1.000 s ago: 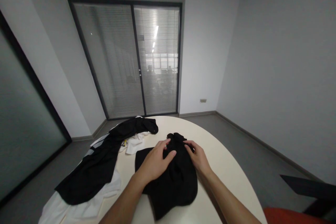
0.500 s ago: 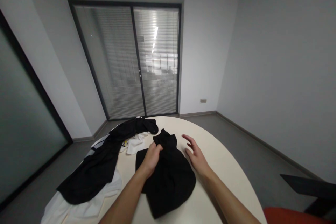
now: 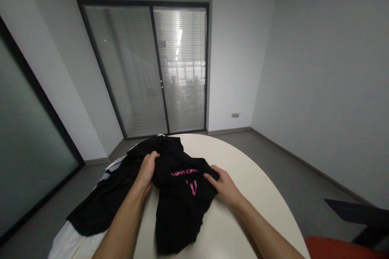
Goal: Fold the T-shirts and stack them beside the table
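A black T-shirt (image 3: 179,210) with pink lettering and a pink mark lies partly spread on the cream round table (image 3: 240,218). My left hand (image 3: 148,168) pinches its upper left edge, beside the heap of clothes. On the opposite side, my right hand (image 3: 223,184) grips the right edge, thumb on top and fingers beyond the cloth. The fabric between both hands is slightly rumpled, and its lower part hangs toward me along the tabletop.
Another black garment (image 3: 103,198) lies heaped along the table's left side, over white clothing (image 3: 65,243). A red seat (image 3: 337,249) and a black chair part (image 3: 358,214) stand at lower right. Beyond the table is a glass door (image 3: 182,101) with blinds.
The bunched black T-shirt has been opened out, showing pink print. My left hand has moved left and up with its edge; my right hand, open before, has closed on the right edge.
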`<state>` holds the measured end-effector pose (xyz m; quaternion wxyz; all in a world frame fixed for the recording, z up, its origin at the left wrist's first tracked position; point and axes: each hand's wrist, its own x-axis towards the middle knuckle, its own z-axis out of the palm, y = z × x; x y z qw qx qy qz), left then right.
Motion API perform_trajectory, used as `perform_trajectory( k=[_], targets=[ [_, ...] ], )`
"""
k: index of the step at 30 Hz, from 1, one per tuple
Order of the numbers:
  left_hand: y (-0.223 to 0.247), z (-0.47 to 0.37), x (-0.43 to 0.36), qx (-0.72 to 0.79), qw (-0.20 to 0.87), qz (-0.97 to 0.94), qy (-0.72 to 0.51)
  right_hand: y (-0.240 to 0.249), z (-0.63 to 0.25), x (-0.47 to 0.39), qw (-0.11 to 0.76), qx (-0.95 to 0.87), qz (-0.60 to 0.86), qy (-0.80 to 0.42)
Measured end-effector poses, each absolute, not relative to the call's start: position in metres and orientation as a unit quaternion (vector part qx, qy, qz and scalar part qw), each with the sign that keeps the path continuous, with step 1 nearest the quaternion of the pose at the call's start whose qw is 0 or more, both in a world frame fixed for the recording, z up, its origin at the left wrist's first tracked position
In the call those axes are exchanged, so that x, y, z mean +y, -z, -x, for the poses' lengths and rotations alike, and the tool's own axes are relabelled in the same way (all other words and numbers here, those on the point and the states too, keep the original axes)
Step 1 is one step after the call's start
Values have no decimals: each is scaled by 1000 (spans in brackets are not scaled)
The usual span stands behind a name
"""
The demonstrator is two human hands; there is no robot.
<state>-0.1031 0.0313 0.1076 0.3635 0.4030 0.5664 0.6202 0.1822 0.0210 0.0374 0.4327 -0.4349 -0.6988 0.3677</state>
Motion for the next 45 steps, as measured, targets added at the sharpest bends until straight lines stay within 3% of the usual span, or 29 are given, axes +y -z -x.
perform_trajectory(
  k=[8,11,19,26,33,39,45],
  targets=[
    [-101,103,37,541,360,-397,-648,-56,-212,30,610,-579,447,-305],
    [-102,96,33,515,380,-420,-643,-54,-222,34,573,-600,422,-365],
    [-114,89,20,441,449,-507,-589,-48,-243,36,350,-697,462,-422],
    [-94,99,41,509,340,-503,-610,-38,-252,51,483,-634,561,-226],
    [-89,108,48,517,320,-474,-638,-32,-249,50,483,-661,511,-263],
    [-92,108,48,531,348,-415,-651,-26,-256,56,494,-614,589,-176],
    [-96,91,35,589,384,-483,-522,-23,-255,55,473,-593,634,-147]
  ],
)
